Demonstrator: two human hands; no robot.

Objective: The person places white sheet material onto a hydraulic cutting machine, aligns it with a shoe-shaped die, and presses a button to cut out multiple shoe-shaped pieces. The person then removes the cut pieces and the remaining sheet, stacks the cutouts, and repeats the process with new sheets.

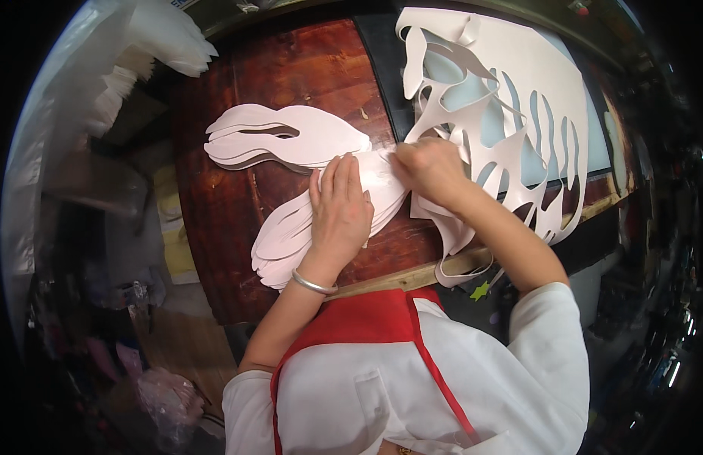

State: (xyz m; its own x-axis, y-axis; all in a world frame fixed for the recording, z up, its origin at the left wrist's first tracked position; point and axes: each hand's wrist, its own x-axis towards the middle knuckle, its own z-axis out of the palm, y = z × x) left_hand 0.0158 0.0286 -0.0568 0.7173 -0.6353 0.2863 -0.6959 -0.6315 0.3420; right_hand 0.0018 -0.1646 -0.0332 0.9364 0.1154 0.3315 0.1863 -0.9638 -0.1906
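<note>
My left hand (pixel 340 208) lies flat, fingers together, pressing on a stack of pale pink leaf-shaped cut pieces (pixel 291 235) on the dark red wooden table (pixel 306 68). A silver bangle sits on that wrist. My right hand (pixel 431 171) is closed, pinching the right end of this stack where it meets a large pale sheet with long cut-out holes (pixel 533 83). A second stack of the same pink shapes (pixel 291 136) lies just beyond my left hand.
Loose offcut strips (pixel 461 262) hang over the table's front edge. Bundles of white pieces in clear plastic (pixel 147 45) stand at the far left. Cluttered shelves and bags fill the floor on both sides.
</note>
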